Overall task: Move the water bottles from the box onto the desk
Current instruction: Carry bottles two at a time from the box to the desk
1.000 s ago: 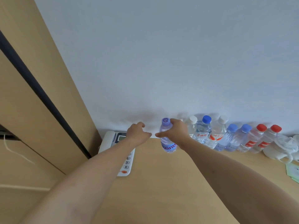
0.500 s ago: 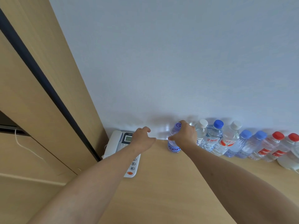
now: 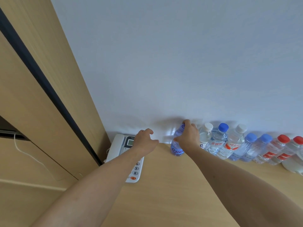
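1. Head view, lower middle of the frame: the right hand (image 3: 188, 138) grips the purple-tinted water bottle (image 3: 177, 149) from above, fingers curled round its neck and shoulder. The bottle stands upright on the wooden surface (image 3: 164, 194), close to the white wall (image 3: 180, 63).
2. That high grip looks chosen for setting the bottle straight down at the left end of the row of water bottles (image 3: 246, 145), which runs along the wall toward the right edge of the frame. The white-capped bottle (image 3: 205, 136) is just beside the hand.
3. The left hand (image 3: 144, 141) hovers left of the bottle, fingers loosely curled and apart, holding nothing; probably ready to steady it.
4. Under that forearm lies a white desk telephone (image 3: 124, 154), near the bottle but apart from it. It limits how much further left the row can grow.
5. A tall wooden panel with a dark strip (image 3: 49, 89) fills the left of the frame; a white object (image 3: 293, 167) sits cut off at the right edge.
6. No box is visible, so I cannot tell how many bottles remain.
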